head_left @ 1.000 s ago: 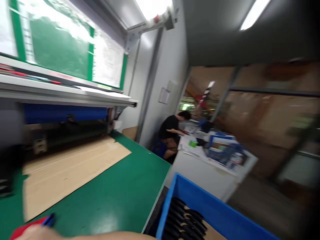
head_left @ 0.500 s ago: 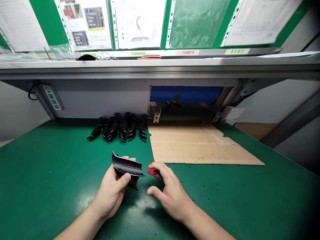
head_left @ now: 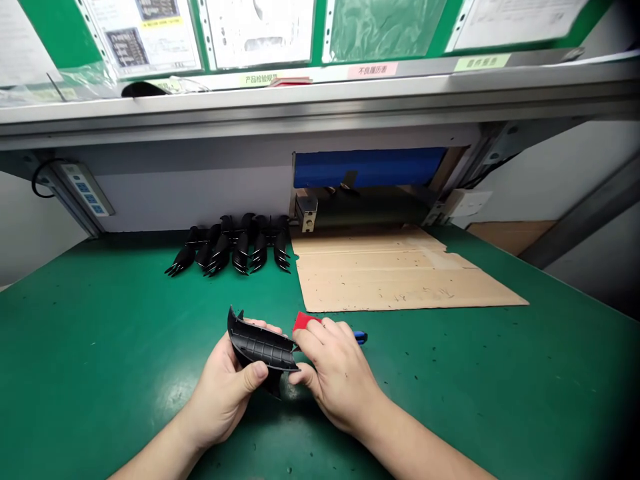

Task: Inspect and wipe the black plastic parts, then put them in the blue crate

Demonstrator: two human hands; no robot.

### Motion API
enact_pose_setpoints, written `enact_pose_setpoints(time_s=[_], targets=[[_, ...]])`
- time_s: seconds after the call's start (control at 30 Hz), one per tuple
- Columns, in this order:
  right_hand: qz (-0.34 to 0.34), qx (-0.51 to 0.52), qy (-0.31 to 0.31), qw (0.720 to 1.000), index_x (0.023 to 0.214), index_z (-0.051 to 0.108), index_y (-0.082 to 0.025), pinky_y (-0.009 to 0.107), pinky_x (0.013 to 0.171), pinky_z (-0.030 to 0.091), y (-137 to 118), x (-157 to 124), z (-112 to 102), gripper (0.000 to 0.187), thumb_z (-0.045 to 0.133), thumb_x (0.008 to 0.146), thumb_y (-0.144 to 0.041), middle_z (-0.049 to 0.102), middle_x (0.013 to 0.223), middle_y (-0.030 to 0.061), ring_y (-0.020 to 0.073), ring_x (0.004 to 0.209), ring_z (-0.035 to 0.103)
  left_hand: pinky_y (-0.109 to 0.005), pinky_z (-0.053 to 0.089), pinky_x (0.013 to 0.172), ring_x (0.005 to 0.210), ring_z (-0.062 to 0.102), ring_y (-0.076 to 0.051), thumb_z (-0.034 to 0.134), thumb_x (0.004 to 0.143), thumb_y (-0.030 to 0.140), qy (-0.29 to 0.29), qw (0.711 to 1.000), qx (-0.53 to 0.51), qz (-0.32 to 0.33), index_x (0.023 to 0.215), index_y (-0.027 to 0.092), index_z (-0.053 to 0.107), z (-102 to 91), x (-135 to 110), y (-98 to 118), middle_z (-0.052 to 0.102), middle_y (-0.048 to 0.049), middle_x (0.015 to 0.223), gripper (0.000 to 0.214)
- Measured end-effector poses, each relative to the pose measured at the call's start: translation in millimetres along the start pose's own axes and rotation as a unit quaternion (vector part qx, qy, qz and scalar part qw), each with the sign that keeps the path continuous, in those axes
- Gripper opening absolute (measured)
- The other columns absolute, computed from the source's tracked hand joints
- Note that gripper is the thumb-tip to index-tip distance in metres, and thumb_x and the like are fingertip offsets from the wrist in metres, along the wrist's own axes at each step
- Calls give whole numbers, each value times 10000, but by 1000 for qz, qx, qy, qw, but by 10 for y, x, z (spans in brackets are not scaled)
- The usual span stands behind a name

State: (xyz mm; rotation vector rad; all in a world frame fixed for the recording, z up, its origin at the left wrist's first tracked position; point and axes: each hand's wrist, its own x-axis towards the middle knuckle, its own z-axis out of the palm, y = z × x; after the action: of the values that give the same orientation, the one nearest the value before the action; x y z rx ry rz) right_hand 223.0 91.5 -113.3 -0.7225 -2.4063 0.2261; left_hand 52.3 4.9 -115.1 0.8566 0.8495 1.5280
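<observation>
The left hand [head_left: 225, 393] has its fingers clamped on a curved, ribbed black plastic part [head_left: 260, 347], long axis running left to right. The right hand [head_left: 336, 370] grips a red-and-blue handled tool [head_left: 305, 322], touching the part's right end.

One head-worn view only. Looks forward and down across the green bench [head_left: 100, 347] toward its back wall. Close to both hands: left hand [head_left: 225, 393] and right hand [head_left: 335, 373] low in centre, forearms entering from the bottom edge. Cardboard sheet [head_left: 400, 280] mid-distance, right of centre. Shelf rail [head_left: 320, 100] and posted papers [head_left: 260, 30] fill the top. No second view to overlap.
</observation>
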Motion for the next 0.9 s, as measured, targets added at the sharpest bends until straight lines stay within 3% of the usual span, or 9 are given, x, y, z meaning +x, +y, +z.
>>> enact_pose_setpoints(time_s=[0.13,0.33,0.4,0.53,0.73,0.9], targets=[[-20,-13,13,1000,700,468,-170,309,606,197,10,-17,51,757,-32,938,-686,475,712,20,185,650,364,-354,470,894,1070,552,-254,721,779,330,-20,999,41,-6,1125,218,520,-43,23,22,562,-91,1164,415],[-35,-21,7,999,676,431,-179,309,583,188,33,-42,127,729,-59,964,-636,469,667,18,176,603,344,-392,425,963,1110,520,-257,710,791,321,-49,995,80,15,1132,245,516,-149,18,1,552,-78,1169,400],[-36,14,-4,999,680,427,-183,301,582,206,64,-49,137,721,-27,957,-670,473,657,8,169,591,356,-402,418,974,1123,513,-265,707,794,318,-55,995,84,17,1139,241,514,-165,22,-7,551,-83,1170,403],[-38,169,-82,981,672,387,-188,267,546,245,146,-33,107,664,107,953,-722,455,631,-26,141,557,382,-390,416,986,1166,493,-268,724,778,269,-42,998,47,16,1112,236,531,-115,40,-16,553,-75,1159,387],[15,208,36,977,856,498,-187,298,675,356,2,26,-9,699,145,900,-789,528,821,34,193,739,478,-330,441,949,1137,524,-223,752,749,243,-6,997,-73,-12,1077,271,549,58,3,-9,570,-38,1144,386],[37,187,61,980,871,507,-180,321,669,352,-187,12,0,767,20,894,-772,502,806,53,207,711,443,-330,459,933,1114,543,-218,802,692,237,23,993,-111,-23,1029,288,580,121,-44,26,593,-14,1096,408]])
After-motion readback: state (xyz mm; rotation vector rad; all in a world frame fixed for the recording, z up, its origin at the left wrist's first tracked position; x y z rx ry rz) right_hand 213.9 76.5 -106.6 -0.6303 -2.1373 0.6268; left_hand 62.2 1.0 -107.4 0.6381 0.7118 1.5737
